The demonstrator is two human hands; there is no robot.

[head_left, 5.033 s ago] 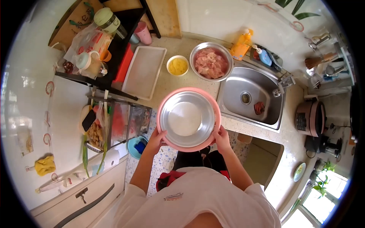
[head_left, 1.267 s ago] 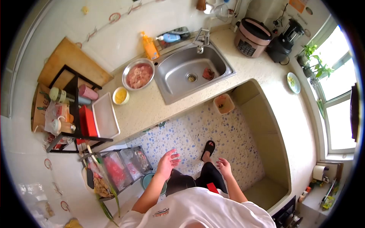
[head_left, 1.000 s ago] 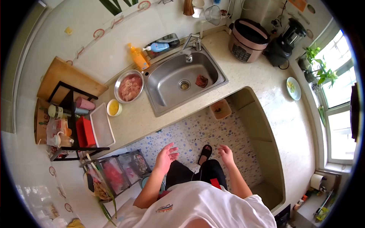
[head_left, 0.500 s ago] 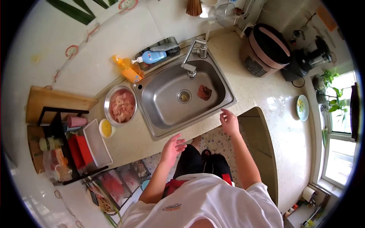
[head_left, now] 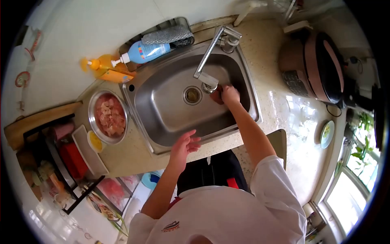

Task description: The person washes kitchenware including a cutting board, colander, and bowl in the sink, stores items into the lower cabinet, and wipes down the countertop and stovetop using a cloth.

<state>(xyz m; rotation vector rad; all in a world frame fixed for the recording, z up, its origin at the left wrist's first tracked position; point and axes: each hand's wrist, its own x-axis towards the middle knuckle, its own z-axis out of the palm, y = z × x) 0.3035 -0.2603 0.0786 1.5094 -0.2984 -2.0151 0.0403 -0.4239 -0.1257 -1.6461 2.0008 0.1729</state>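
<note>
One reddish piece (head_left: 216, 96) meets my right hand (head_left: 230, 96), its grip unclear; my left hand (head_left: 182, 150) hangs open. Any lift likely needs firm pinching.

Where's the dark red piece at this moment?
In the head view, the dark red piece is in the sink, right of the drain, between the faucet and the right hand.
</note>
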